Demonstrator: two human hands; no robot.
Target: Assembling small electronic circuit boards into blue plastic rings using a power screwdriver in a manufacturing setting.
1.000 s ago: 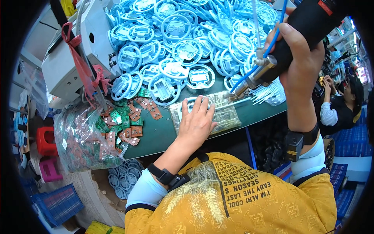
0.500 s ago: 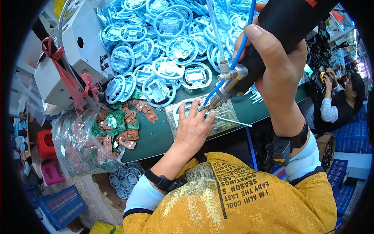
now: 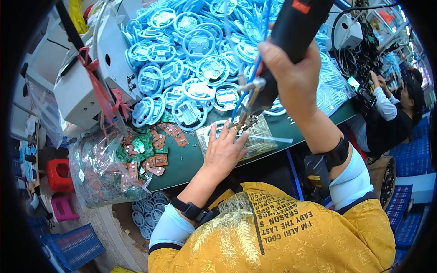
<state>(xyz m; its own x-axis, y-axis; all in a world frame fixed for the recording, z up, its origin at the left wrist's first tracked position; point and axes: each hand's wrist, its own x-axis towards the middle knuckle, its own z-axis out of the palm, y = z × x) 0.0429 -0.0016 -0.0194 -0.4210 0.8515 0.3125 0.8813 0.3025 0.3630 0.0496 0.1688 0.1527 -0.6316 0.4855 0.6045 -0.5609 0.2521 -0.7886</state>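
Clear bag of small parts: lies flat on the green worktop near its front edge, just in front of the blue heap; the left hand rests on its left part.
Power screwdriver: black, held upright and tilted, its metal tip now just above the bag and the left fingertips; a blue hose runs along it.
Right hand: clenched around the screwdriver body, wrist strap on the forearm.
Left hand: spread open, palm down on the bag, fingers reaching toward the tool tip; I cannot tell whether it pinches a small part.
Change: a second ago the screwdriver hung off to the right, its tip beyond the bag's right end; it has since swung left and down to meet the left fingers, which have stayed on the bag. To my eye, the tip is being loaded with a small part from the bag.
Blue plastic wheels: a big heap behind the bag, covering the back of the worktop.
Circuit boards: small green and brown pieces spilling from a clear sack at the left.
Grey machine: left of the heap, with red ties.
Other person: seated at far right, working apart.
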